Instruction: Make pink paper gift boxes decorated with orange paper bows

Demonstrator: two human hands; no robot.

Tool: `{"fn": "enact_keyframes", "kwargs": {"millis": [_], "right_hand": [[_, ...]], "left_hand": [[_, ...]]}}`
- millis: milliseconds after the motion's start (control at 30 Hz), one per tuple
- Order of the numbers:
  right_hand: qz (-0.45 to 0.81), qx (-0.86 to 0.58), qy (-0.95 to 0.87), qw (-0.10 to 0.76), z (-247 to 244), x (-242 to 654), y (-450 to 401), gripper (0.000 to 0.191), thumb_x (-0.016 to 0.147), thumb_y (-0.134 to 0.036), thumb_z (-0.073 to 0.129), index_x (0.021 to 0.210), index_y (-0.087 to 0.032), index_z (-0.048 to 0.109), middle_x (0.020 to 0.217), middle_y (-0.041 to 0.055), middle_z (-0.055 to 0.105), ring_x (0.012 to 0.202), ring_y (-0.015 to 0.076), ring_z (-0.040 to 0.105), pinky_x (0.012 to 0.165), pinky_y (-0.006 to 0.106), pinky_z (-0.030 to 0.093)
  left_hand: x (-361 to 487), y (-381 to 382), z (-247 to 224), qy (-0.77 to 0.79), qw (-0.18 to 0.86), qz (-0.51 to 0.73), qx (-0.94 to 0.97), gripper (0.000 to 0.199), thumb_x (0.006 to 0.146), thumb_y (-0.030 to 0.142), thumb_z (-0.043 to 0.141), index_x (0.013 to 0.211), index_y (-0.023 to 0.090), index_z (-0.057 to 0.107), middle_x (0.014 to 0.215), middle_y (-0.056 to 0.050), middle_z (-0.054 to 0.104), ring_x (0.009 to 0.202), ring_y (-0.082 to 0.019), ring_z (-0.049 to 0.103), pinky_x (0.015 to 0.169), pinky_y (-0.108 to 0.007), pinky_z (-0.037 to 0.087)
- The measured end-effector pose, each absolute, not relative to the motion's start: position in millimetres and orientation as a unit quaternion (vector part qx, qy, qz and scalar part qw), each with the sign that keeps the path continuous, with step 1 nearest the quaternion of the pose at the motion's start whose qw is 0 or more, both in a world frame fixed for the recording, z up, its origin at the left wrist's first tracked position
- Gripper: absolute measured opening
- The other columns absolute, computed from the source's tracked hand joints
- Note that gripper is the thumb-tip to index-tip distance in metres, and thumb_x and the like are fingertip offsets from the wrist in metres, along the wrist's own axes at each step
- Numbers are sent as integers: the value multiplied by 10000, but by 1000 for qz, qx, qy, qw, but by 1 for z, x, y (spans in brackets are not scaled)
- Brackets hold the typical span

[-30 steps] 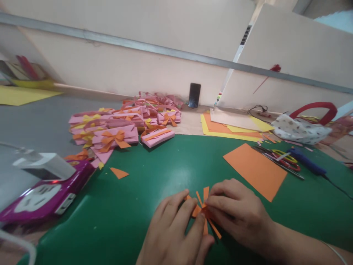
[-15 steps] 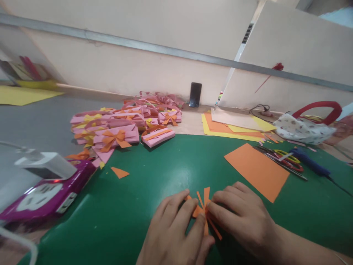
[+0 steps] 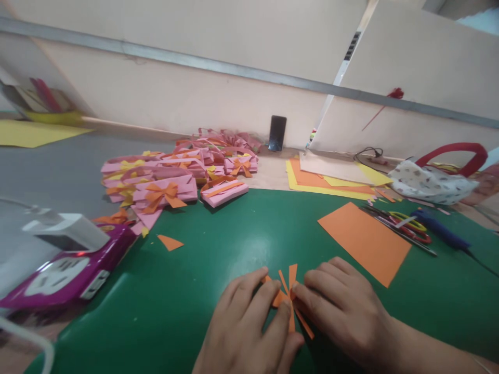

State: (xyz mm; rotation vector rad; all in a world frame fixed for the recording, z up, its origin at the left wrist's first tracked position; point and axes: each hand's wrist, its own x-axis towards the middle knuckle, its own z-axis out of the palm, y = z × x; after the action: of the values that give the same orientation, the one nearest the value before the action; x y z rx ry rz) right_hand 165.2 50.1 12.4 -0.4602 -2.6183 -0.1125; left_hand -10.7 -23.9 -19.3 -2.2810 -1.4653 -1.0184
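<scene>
We're pinching an orange bow [image 3: 279, 299], left hand [image 3: 247, 322] and right hand [image 3: 346, 306], inside the far edge of the green mat [image 3: 218, 244]

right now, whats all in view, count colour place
mat: one, green, front
paper strips: several, orange, front centre
triangular scrap: one, orange, mat's left
paper sheet: one, orange, mat's right
paper handbags: many, pink, back left
smartphone: one, black, against wall
stacked sheets: several, orange, yellow, pale, back right
loose sheet: one, yellow, far left
scissors: count unclear, red and yellow handles, right
glue gun: one, blue, right
speckled bag: one, white, red-handled, far right
socket strip: one, purple, left
plug adapter: one, white, on socket strip
cords: several, black and white, both sides
stemmed ornament: one, red, on wall
left hand, right hand: two, bare, fingers on paper strips
</scene>
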Motion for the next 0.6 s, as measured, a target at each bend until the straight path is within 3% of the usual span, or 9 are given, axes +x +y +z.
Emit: {"fn": "enact_keyframes", "kwargs": {"millis": [600], "right_hand": [[-73, -102, -972, 197, 22, 164, 50, 266, 848, -79, 404, 681, -130, 605, 608, 49, 520, 587, 163, 407, 565, 323, 267]], "left_hand": [[-9, -26, -19, -509, 112, -351, -778, 184, 825, 275, 518, 897, 206, 673, 986, -48, 680, 1004, -262, 584, 814, -418, 506]]}}
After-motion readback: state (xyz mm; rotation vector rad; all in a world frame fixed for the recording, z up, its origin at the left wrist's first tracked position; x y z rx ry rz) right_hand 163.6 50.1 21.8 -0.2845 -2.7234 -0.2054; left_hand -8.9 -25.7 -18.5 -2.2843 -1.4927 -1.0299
